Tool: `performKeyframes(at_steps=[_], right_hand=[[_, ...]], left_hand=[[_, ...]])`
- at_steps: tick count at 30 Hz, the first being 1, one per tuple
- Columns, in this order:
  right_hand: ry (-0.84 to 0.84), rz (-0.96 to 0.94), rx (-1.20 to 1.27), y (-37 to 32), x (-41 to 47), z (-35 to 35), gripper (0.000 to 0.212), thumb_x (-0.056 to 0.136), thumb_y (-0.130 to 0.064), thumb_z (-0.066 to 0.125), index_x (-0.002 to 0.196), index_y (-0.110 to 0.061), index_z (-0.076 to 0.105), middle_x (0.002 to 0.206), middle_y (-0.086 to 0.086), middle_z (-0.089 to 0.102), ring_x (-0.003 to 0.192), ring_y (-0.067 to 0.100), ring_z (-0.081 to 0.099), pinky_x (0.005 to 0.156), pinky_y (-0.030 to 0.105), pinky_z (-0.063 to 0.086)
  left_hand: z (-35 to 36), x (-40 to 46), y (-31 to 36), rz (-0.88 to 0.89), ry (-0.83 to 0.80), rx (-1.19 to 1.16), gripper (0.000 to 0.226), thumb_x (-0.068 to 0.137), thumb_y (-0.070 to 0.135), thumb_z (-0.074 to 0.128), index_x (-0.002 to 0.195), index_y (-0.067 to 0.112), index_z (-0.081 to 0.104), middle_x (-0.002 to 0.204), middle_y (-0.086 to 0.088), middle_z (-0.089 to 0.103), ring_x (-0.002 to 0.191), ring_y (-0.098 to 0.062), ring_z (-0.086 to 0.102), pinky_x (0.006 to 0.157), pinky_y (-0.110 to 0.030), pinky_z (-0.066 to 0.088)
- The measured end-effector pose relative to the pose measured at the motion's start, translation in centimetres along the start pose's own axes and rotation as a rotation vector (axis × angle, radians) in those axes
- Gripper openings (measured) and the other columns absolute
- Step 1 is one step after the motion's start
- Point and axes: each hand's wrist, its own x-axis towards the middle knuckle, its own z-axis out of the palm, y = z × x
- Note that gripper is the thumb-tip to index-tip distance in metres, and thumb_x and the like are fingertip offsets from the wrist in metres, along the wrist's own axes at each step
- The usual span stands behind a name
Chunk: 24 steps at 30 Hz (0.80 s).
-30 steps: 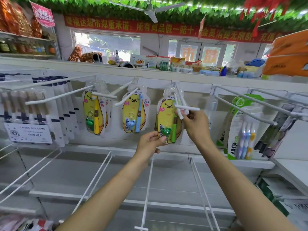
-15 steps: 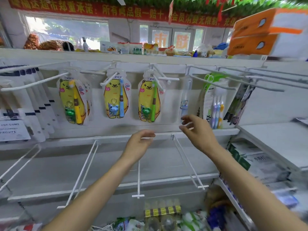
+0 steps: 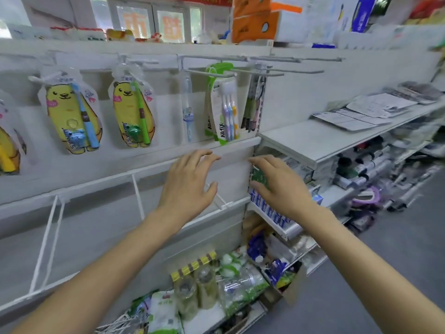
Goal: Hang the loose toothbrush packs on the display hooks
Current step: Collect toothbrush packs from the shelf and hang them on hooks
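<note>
Yellow bear toothbrush packs hang on white display hooks: one with a blue brush [image 3: 72,116], one with a green brush [image 3: 132,112]. Further right hang a clear pack with a single brush [image 3: 188,109] and a green All-fix three-brush pack [image 3: 224,109]. Long bare hooks [image 3: 277,60] stick out at the upper right. My left hand [image 3: 190,184] floats below the packs, fingers spread, holding nothing. My right hand [image 3: 279,182] is beside it at the shelf end, fingers relaxed and empty. More loose packs [image 3: 404,92] lie on the right shelf.
White wire hooks [image 3: 48,242] jut from the lower rail at the left. A pile of packaged goods [image 3: 204,280] sits on the floor below my hands. Shelves with boxed goods [image 3: 272,210] run off to the right beside a grey floor aisle.
My hands have let go of the green-brush bear pack, which now hangs on its hook. Both hands have dropped and moved right, and my view has swung right and down.
</note>
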Motion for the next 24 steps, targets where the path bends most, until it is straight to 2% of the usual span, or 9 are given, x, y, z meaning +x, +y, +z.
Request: performKeyframes(at_steps=[9,13,16,24], right_hand=[[0.009,0.170,-0.120,5.8,-7.8,-4.3,0.059,0.096,-0.031,0.063,0.149,-0.018,0.041,0.141,0.003,0.053,0.130,0.026,0.048,0.103,0.042,0.045],[0.017,0.232,-0.161,8.9,-10.5,-6.2,0.061,0.096,-0.033,0.063,0.150,-0.018,0.039,0.141,0.004,0.051,0.129,0.026,0.046,0.104,0.041,0.043],[0.015,0.274,-0.183,12.0,-12.5,-7.7,0.062,0.096,-0.033,0.062,0.151,-0.018,0.038,0.145,0.004,0.049,0.131,0.026,0.045,0.106,0.038,0.038],[-0.006,0.323,-0.216,22.6,-17.6,-11.5,0.065,0.095,-0.035,0.063,0.152,-0.018,0.036,0.146,0.002,0.048,0.133,0.025,0.044,0.108,0.039,0.040]], left_hand=[[3.6,1.6,9.1,0.160,-0.060,-0.046,0.057,0.086,0.041,0.062,0.138,0.023,0.050,0.140,0.001,0.050,0.125,-0.023,0.047,0.103,-0.042,0.039],[5.7,3.0,13.7,0.213,-0.067,-0.054,0.057,0.086,0.042,0.062,0.139,0.024,0.049,0.139,0.001,0.053,0.124,-0.024,0.050,0.102,-0.043,0.042],[7.7,4.0,17.5,0.226,-0.083,-0.067,0.057,0.086,0.043,0.062,0.139,0.026,0.048,0.140,0.001,0.052,0.125,-0.024,0.049,0.103,-0.042,0.041],[13.6,7.8,27.9,0.271,-0.111,-0.074,0.055,0.085,0.044,0.062,0.137,0.027,0.051,0.138,0.003,0.054,0.126,-0.023,0.048,0.106,-0.043,0.038]])
